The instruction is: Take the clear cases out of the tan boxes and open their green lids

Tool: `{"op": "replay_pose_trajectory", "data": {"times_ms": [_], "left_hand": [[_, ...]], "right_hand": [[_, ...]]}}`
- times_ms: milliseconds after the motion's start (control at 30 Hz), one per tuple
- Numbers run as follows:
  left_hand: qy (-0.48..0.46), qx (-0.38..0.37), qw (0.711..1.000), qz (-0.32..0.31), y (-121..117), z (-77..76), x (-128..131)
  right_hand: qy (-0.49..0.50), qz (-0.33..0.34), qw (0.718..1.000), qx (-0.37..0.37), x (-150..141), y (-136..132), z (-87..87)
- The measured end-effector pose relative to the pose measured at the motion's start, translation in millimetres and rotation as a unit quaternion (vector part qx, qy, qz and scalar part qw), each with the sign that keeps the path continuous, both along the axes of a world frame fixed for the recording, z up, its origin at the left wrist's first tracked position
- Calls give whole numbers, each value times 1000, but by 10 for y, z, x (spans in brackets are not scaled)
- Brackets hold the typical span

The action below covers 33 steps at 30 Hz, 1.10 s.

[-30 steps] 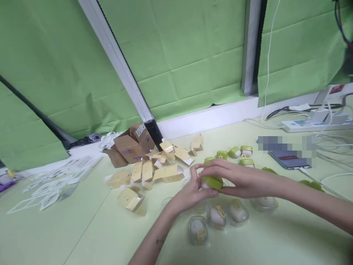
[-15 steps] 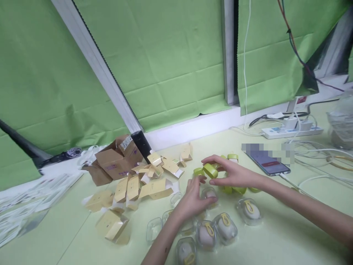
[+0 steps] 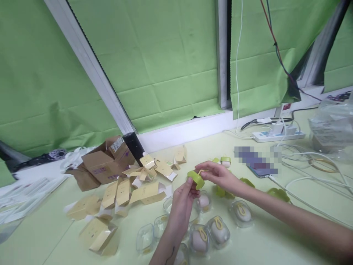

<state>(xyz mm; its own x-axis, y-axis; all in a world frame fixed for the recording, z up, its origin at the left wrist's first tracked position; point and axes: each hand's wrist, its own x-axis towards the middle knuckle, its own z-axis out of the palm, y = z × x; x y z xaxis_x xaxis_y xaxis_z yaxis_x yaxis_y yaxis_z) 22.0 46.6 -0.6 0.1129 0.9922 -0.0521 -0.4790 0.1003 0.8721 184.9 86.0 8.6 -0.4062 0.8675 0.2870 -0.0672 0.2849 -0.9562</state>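
Observation:
My left hand is closed on a lime-green plastic piece with a scalloped edge, thumb on its near side. At the piece's far right edge my right hand pinches, and a thin yellow loop shows by its fingertips. Just below my hands, a clear case with a pale egg-shaped item stands on the table. More such items in clear cases with yellow loops lie nearer to me. Empty-looking clear cases are left of my left forearm. Other green scalloped pieces lie around and beyond my right forearm.
Several opened yellow cartons spread to the left, before a brown cardboard box and a black cylinder. On the right are a phone on a cable, a power strip, loose cables and a clear plastic bag.
My left hand has come up and taken hold of the green piece that my right hand held. Both hands now meet on it. The view has shifted slightly to the right.

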Motion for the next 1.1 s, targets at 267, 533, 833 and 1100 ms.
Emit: {"op": "replay_pose_trajectory", "data": {"times_ms": [267,533,833,1100], "left_hand": [[4,10,999,-36,-19,-56,-53],[-8,-13,998,-63,-94,-133,-111],[16,-11,998,-54,-131,-134,-117],[291,76,954,-10,39,-61,-147]], "right_hand": [[43,6,999,14,-76,-20,-48],[-42,1,987,154,-85,-134,-47],[-41,37,996,76,-66,-141,-44],[-198,-11,964,176,220,-81,294]]}}
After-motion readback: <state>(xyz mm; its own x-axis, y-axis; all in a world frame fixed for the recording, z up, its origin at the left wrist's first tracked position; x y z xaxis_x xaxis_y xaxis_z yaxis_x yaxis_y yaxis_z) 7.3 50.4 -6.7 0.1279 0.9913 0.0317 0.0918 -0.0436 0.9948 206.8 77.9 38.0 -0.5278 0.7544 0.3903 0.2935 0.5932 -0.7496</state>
